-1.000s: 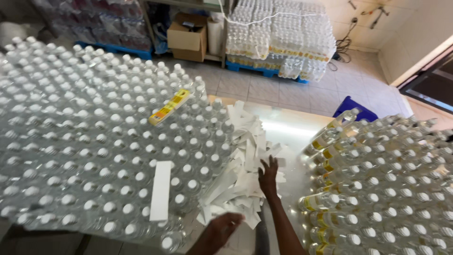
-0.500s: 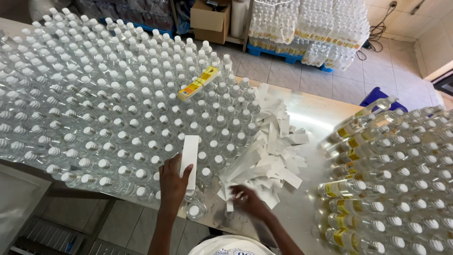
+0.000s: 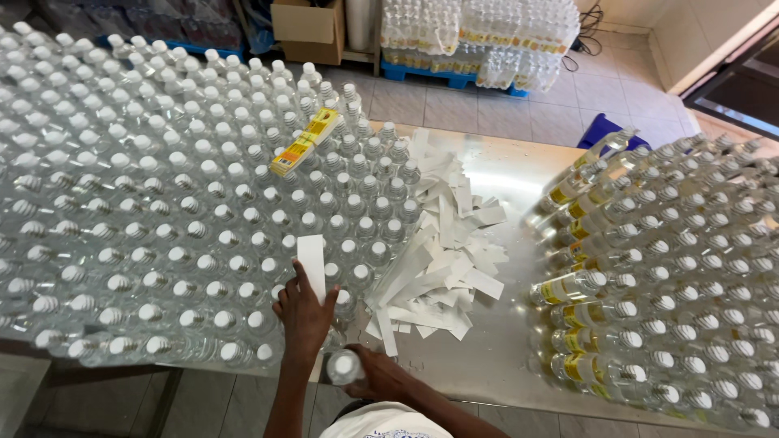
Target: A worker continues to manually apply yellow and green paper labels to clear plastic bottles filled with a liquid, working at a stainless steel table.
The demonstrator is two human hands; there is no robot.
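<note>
My left hand (image 3: 306,312) rests on the caps of the near bottles and pinches a white paper strip (image 3: 312,255) that lies over them. My right hand (image 3: 381,378) grips a clear white-capped bottle (image 3: 344,367) at the table's near edge, just below the left hand. A heap of white backing strips (image 3: 441,251) lies on the steel table (image 3: 495,357) right of both hands. A yellow strip of labels (image 3: 304,142) lies on top of the unlabelled bottles (image 3: 146,186) further back.
Yellow-labelled bottles (image 3: 673,268) crowd the right of the table. Beyond the far edge is tiled floor with shrink-wrapped bottle packs (image 3: 479,32) on blue pallets, a cardboard box (image 3: 307,28) and a blue object (image 3: 604,130).
My view has tilted toward the near edge. My left hand rose onto the white strip on the caps. My right hand drew back from the paper heap and took hold of a bottle.
</note>
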